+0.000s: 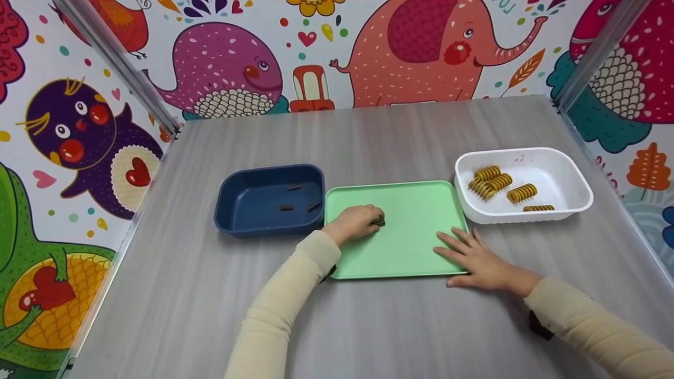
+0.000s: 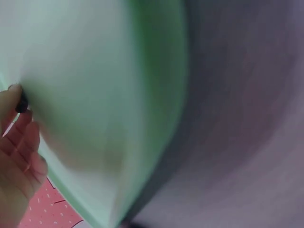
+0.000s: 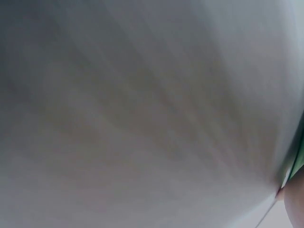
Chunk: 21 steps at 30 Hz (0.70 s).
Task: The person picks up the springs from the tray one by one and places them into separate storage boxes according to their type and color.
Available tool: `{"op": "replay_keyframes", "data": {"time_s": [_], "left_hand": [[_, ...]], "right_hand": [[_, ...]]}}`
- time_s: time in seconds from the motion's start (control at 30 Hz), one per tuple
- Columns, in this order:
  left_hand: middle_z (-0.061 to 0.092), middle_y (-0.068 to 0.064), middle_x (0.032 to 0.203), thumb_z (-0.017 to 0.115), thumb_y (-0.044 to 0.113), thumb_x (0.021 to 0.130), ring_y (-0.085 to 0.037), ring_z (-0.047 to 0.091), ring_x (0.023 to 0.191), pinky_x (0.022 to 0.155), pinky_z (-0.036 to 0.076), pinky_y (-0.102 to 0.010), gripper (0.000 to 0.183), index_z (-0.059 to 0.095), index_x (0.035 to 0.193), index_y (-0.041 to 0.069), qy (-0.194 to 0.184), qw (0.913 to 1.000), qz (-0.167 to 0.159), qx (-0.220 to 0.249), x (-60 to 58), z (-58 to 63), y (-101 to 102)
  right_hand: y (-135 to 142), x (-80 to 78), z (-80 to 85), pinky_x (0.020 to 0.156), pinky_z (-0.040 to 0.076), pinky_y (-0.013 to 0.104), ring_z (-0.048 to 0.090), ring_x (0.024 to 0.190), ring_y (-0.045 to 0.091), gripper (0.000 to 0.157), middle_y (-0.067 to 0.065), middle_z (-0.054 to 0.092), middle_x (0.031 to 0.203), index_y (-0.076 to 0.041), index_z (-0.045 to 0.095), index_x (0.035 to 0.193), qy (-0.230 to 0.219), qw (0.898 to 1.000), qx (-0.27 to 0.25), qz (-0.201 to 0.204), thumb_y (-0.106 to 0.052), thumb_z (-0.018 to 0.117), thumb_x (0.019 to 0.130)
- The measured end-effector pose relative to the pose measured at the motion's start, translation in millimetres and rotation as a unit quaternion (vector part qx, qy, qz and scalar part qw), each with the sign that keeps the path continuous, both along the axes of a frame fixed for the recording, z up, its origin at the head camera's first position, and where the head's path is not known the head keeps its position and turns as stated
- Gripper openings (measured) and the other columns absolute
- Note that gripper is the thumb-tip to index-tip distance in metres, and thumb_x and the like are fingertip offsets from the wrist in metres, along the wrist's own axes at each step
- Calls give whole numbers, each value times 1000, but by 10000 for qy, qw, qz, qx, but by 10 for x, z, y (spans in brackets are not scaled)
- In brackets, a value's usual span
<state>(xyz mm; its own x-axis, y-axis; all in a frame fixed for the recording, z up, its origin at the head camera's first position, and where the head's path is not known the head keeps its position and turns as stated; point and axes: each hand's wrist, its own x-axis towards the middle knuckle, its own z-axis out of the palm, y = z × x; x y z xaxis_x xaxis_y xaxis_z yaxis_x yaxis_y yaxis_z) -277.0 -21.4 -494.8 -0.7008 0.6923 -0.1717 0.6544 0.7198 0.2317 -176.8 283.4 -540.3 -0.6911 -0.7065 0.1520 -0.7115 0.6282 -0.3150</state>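
Note:
Over the left half of the light green tray [image 1: 405, 252], my left hand [image 1: 358, 222] pinches a small dark spring [image 1: 378, 221] between thumb and fingers. The left wrist view shows the same spring [image 2: 22, 103] as a dark piece at the fingertips, its coils too blurred to make out. My right hand [image 1: 482, 263] lies with fingers spread across the tray's right edge, holding nothing. Left of the tray, the navy blue bin [image 1: 268, 227] contains 3 small dark springs [image 1: 286, 207]. In the right wrist view only a sliver of the hand shows.
A white bin [image 1: 566, 184] stands against the tray's upper right, with several larger yellow coil springs [image 1: 522, 193] inside. All of this sits on a grey wood-grain table [image 1: 174, 273]. Printed cartoon panels [image 1: 326, 52] and metal frame posts [image 1: 118, 66] bound the table.

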Motion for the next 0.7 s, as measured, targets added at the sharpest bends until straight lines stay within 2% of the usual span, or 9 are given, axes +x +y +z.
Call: {"op": "replay_keyframes", "data": {"time_s": [0.23,0.37,0.53,0.7], "left_hand": [[62,-3,105,55,20,92,-16,59,95,83,47,-31,22,63,112,14,10,9999,-146,25,18,-2,-47],[63,-3,98,55,18,89,-16,60,87,77,48,-30,20,67,106,14,247,9995,-188,9,18,3,-77],[62,-3,93,54,18,90,-15,59,80,72,49,-30,20,69,101,13,439,9988,79,225,8,35,-131],[62,-3,93,54,19,89,-16,60,80,69,49,-32,19,69,101,12,656,9962,304,491,-13,122,-199]], "right_hand": [[-5,-10,-10,89,12,75,22,129,46,72,17,32,144,-13,46,136,9,10000,-36,56,-47,67,76],[-1,-10,-10,88,12,75,22,129,46,72,17,32,144,-13,46,136,-49,9999,-83,43,-46,68,76],[0,-8,-5,88,12,76,22,129,47,72,17,32,144,-13,46,136,-42,9999,-107,38,-46,68,76],[-4,-10,-4,88,12,76,22,129,47,72,18,33,144,-13,46,136,-5,10000,-68,48,-47,67,75]]}}
